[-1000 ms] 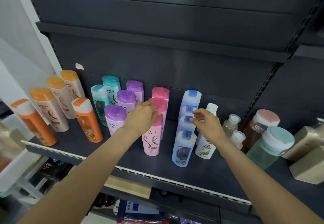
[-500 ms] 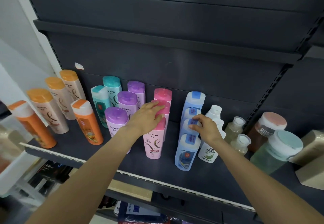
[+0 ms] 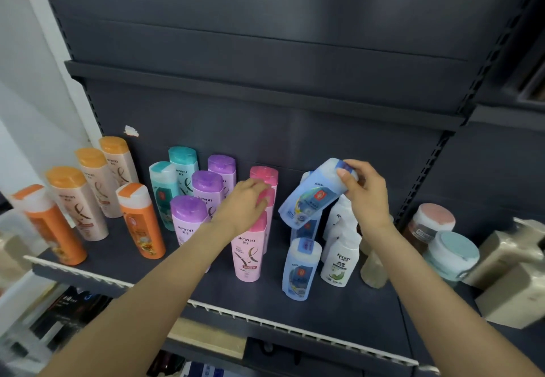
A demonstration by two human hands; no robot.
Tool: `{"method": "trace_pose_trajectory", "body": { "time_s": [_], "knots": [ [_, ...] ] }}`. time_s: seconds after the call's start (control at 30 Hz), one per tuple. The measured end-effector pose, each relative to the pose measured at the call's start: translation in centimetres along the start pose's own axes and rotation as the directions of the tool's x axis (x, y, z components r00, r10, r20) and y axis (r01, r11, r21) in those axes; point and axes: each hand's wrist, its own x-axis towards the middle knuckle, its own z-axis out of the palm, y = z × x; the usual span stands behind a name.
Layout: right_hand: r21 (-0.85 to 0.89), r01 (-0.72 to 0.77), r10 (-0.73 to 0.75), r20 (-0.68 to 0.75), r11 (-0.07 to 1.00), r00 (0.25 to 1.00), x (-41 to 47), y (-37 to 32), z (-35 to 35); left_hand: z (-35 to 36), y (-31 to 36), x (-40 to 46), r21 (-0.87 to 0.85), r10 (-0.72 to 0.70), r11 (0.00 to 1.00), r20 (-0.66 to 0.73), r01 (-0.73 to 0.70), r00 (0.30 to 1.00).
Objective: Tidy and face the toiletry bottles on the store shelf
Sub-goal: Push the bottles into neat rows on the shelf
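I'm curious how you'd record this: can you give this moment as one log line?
right hand: holds tilted blue bottle by cap | left hand: rests on pink bottles | shelf: facing unfinished

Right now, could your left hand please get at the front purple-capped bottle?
Probably yes: the left hand rests on the pink caps just right of the purple-capped bottle, holding nothing, and nothing stands between them.

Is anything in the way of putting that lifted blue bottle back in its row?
Not that I can see. The right hand holds the blue bottle tilted, by its cap, above the blue row. The front blue bottle and another behind it stand below. I can't see the spot it came from, so I can't be sure.
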Motion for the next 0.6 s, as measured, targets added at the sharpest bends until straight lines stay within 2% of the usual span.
{"method": "trace_pose_trajectory", "body": {
  "time_s": [0.1, 0.17, 0.23, 0.3, 0.37, 0.4, 0.47, 0.5, 0.6],
  "knots": [
    [0.232, -0.084, 0.103, -0.071, 0.969, 0.992, -0.2, -1.3, -1.4, -1.0, 2.4, -0.3, -0.233, -0.024, 0.972, -0.233, -0.032, 0.972],
    [0.384, -0.153, 0.195, -0.071, 0.911, 0.978, -0.5, -1.9, -2.4, -1.7, 3.7, -0.2, -0.385, -0.126, 0.923, -0.253, 0.019, 0.959],
    [0.486, -0.201, 0.256, -0.048, 0.85, 0.965, -1.0, -2.4, -3.2, -2.1, 4.6, 0.1, -0.536, -0.278, 0.827, -0.128, 0.169, 0.952],
    [0.571, -0.229, 0.297, -0.028, 0.788, 0.955, -1.6, -3.0, -3.7, -2.7, 5.4, 0.0, -0.706, -0.42, 0.584, 0.16, 0.401, 0.893],
    [0.618, -0.233, 0.304, -0.01, 0.751, 0.953, -2.1, -3.4, -4.1, -3.7, 6.2, -0.7, -0.782, -0.377, 0.333, 0.401, 0.526, 0.835],
    [0.635, -0.23, 0.296, 0.002, 0.738, 0.955, -2.3, -3.6, -4.3, -4.1, 6.4, -1.0, -0.81, -0.338, 0.251, 0.439, 0.529, 0.833],
    [0.668, -0.233, 0.28, 0.039, 0.707, 0.959, -2.7, -4.0, -4.7, -4.7, 6.6, -1.5, -0.865, -0.317, 0.122, 0.43, 0.486, 0.845],
    [0.677, -0.241, 0.275, 0.059, 0.695, 0.96, -2.8, -4.2, -4.9, -5.0, 6.7, -1.7, -0.883, -0.323, 0.082, 0.414, 0.462, 0.851],
    [0.681, -0.272, 0.273, 0.11, 0.68, 0.956, -3.1, -4.4, -5.3, -5.7, 7.4, -2.5, -0.92, -0.332, 0.053, 0.35, 0.388, 0.876]
  ]
}}
